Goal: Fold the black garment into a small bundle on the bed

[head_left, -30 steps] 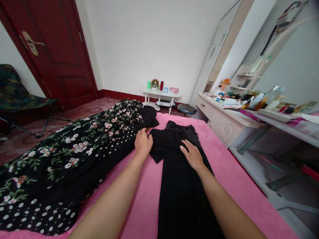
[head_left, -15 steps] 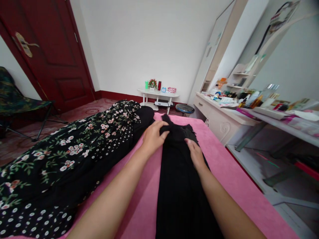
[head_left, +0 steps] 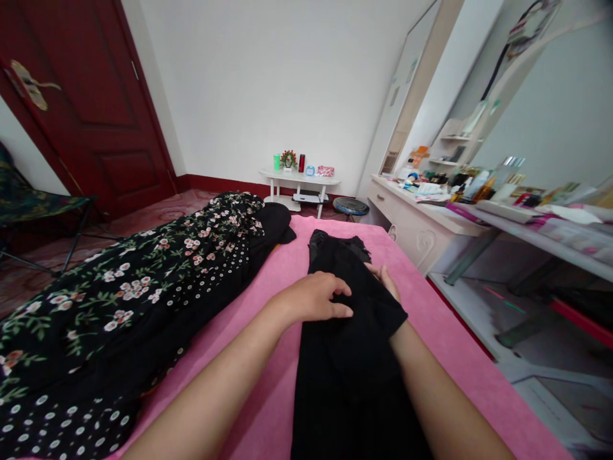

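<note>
A black garment lies lengthwise on the pink bed cover, with a flap folded over near its far end. Its far edge looks ruffled and slightly sheer. My left hand rests over the upper part of the cloth, fingers curved with thumb and forefinger apart, gripping nothing. At the garment's right edge, my right hand is partly under the black flap, which drapes over its wrist. Its visible fingers are extended; the rest is hidden by cloth.
Left of the garment lies a black floral and dotted cloth. A cluttered dressing table with a mirror stands at right. Beyond the bed are a small white table and a round stool. A folding chair is near the red door.
The black flap has been turned down toward me and now lies over the right wrist. My left hand has let go of the cloth and moved nearer and to the right.
</note>
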Tool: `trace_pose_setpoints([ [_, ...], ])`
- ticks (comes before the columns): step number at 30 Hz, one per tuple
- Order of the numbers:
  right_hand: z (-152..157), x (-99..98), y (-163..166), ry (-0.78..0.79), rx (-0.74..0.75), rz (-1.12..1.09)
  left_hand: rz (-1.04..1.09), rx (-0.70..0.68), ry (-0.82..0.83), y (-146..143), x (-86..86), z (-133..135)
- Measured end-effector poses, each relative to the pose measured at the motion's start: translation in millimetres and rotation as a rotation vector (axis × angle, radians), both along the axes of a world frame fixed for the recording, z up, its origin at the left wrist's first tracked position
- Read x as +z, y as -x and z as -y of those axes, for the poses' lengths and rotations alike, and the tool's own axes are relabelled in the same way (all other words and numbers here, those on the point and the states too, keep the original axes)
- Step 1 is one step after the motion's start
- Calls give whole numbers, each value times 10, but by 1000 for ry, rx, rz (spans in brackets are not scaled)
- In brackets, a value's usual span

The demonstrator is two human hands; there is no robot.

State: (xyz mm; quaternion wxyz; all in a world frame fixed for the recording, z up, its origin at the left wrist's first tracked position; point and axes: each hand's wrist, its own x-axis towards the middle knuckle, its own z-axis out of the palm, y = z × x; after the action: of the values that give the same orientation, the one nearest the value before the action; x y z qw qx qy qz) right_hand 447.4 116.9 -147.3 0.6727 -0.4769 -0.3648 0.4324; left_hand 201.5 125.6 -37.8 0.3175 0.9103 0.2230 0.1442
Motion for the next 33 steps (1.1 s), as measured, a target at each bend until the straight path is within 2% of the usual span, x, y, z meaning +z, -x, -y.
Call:
trace_pose_setpoints([
  [2,-18,-22,-20,11,-19,-1,-104,6,-12,-93,-142,19],
  [5,-36,-48,-48,23,-38,15,-252,-38,-74,-215,-221,177],
  [9,-35,-31,-59,52,-41,61,-266,-15,-212,-300,-116,440],
  [11,-24,-6,-52,69,-27,107,-222,-104,-229,-286,9,566],
  [13,-12,15,-43,79,-20,148,-183,-300,-109,-241,152,683],
  [16,-4,26,-38,77,-59,157,-236,-674,314,-167,302,779],
  [18,-9,18,-47,62,-93,163,-268,-769,486,-153,300,750],
  [19,-14,12,-56,55,-102,175,-248,-726,484,-161,260,704],
  [20,-19,6,-66,53,-108,195,-207,-613,428,-180,196,639],
  [24,-34,-12,-96,49,-76,334,16,189,1,-303,-233,296],
  [26,-42,-15,-89,36,-63,418,45,443,-99,-352,-467,145],
  [28,-59,-5,-68,22,-73,476,41,534,-96,-378,-651,47],
  [30,-92,35,-45,40,-80,493,52,578,-89,-387,-766,6],
  [33,-187,183,-32,188,-4,436,71,584,-126,-397,-840,15],
])
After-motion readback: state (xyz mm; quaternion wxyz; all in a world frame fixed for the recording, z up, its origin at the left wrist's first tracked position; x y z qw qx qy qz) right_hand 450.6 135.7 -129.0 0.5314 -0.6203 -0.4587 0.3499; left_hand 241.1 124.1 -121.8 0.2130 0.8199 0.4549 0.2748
